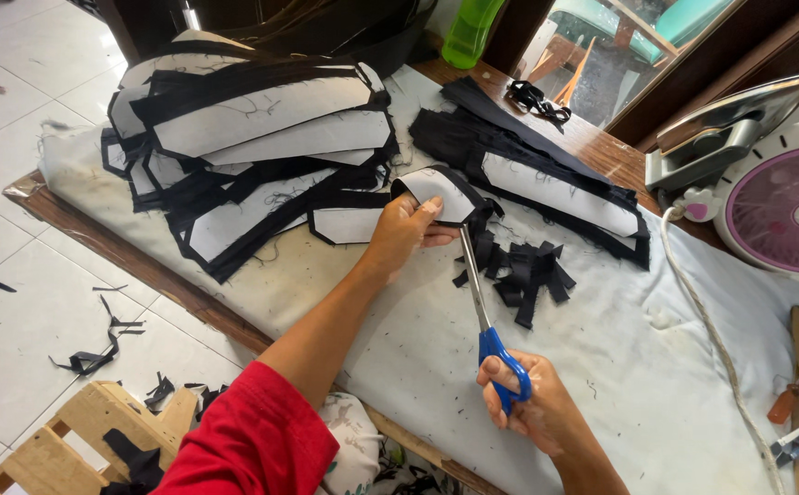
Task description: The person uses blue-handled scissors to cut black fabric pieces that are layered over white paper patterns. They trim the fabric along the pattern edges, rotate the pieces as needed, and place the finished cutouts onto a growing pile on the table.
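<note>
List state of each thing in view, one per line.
scissors: blades closed or nearly so, tip at the fabric piece
fabric piece: held up, black edge folded
right hand: gripping blue scissor handles
left hand: pinching fabric piece
iron: tipped on its side
fan: lying face up

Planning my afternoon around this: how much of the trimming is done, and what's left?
Done: a big stack of pieces lies at the left, offcuts by the blades. In hand: left hand holds one piece, right hand works scissors. A smaller pile lies beyond, apparently left.
</note>
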